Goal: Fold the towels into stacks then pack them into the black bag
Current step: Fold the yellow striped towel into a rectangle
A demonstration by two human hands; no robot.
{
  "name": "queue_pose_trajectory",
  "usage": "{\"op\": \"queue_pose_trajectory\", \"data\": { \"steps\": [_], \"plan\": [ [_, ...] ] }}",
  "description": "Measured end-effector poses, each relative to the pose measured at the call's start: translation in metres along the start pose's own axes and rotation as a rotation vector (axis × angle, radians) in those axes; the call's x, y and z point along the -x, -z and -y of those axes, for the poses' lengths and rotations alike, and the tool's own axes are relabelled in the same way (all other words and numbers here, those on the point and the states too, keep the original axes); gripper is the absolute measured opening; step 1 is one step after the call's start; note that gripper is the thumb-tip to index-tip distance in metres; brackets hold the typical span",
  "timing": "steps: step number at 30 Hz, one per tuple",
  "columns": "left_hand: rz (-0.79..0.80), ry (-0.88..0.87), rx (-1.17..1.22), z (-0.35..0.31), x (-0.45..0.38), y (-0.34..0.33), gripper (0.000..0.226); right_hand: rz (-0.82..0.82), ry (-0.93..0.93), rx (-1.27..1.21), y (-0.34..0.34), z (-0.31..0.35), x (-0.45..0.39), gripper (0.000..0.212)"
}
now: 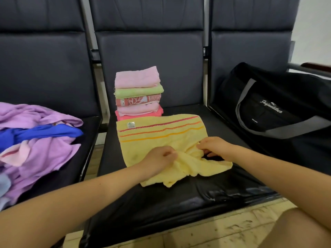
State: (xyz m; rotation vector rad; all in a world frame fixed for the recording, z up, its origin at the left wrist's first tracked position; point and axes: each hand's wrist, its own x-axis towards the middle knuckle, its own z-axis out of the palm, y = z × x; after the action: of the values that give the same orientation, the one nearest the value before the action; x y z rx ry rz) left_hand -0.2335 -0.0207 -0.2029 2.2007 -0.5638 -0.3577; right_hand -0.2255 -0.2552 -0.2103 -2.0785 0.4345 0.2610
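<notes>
A yellow towel (161, 135) with red and orange stripes lies spread on the middle black seat, its near end bunched up. My left hand (159, 160) grips the bunched cloth at its near left. My right hand (213, 145) pinches a fold of the same towel a little to the right. Behind the towel stands a stack of folded towels (138, 92), pink on top, then green, patterned red and more pink. The black bag (272, 108) with grey straps sits on the right seat.
A heap of unfolded towels (35, 140), purple, blue and pink, covers the left seat. Dark seat backs (150, 51) rise behind everything. Tiled floor (215, 230) shows below the middle seat's front edge, with my knee at the lower right.
</notes>
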Motion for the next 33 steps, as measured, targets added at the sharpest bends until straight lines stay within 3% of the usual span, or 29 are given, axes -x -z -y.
{"op": "queue_pose_trajectory", "data": {
  "steps": [2,6,10,14,16,19,21,24,27,30,33],
  "plan": [
    [-0.095,0.088,0.265,-0.004,0.002,0.011,0.025,-0.064,-0.05,-0.128,0.001,0.001,-0.001,0.024],
    [-0.297,0.211,0.986,-0.007,0.011,0.038,0.025,-0.262,-0.051,-0.495,0.008,0.008,-0.008,0.008],
    [-0.424,0.228,1.038,0.013,0.014,0.066,0.029,-0.357,-0.071,-0.829,0.021,0.008,-0.017,0.021],
    [-0.607,0.303,1.005,0.033,0.015,0.081,0.024,-0.472,-0.131,-0.773,0.025,0.007,-0.027,0.013],
    [-0.696,0.416,0.859,0.046,0.006,0.088,0.025,-0.472,-0.11,-0.624,0.023,0.01,-0.027,0.025],
    [-0.572,0.485,0.279,0.061,0.002,0.091,0.03,-0.42,-0.013,-0.288,0.014,0.007,-0.024,0.024],
    [-0.554,0.262,-0.106,0.067,0.008,0.088,0.015,-0.298,0.023,-0.181,0.004,0.007,-0.016,0.014],
    [-0.541,-0.103,-0.344,0.054,0.019,0.078,0.022,-0.206,0.184,0.155,-0.009,0.009,-0.005,0.027],
    [-0.222,-0.231,-0.422,0.027,0.025,0.054,0.015,-0.067,0.415,0.35,-0.02,0.013,0.009,0.027],
    [0.165,-0.174,-0.666,0.009,0.034,0.02,0.042,0.176,0.548,0.544,-0.039,0.012,0.019,0.026],
    [0.23,-0.157,-0.75,0.015,0.033,0.01,0.042,0.165,0.66,0.751,-0.049,0.005,0.012,0.03]
  ]
}}
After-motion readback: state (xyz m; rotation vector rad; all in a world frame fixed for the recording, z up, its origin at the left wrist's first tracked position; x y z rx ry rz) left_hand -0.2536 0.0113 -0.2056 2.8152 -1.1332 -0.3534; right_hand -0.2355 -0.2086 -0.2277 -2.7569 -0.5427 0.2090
